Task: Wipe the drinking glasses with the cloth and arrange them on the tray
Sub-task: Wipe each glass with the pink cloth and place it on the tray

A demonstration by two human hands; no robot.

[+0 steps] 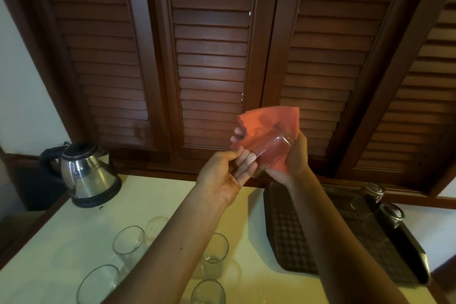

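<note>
Plainly, this was what I had from the remote feed:
Left hand (223, 175): it gripped the rim end of the raised glass (267, 149), fingers curled round it.
Right hand (294, 155): it clutched the red cloth (271, 121) against the glass's base end.
Glass: lifted well above the tabletop (61, 242), between both hands.
Handling: I judged it light, stiff, slick and breakable; best held round the wall, never by the rim alone.
Cloth: soft, and it draped.
Tray (291, 229): below the right hand, two upturned glasses (370, 192) on it.
Waiting glasses (128, 239): below the left hand.
</note>
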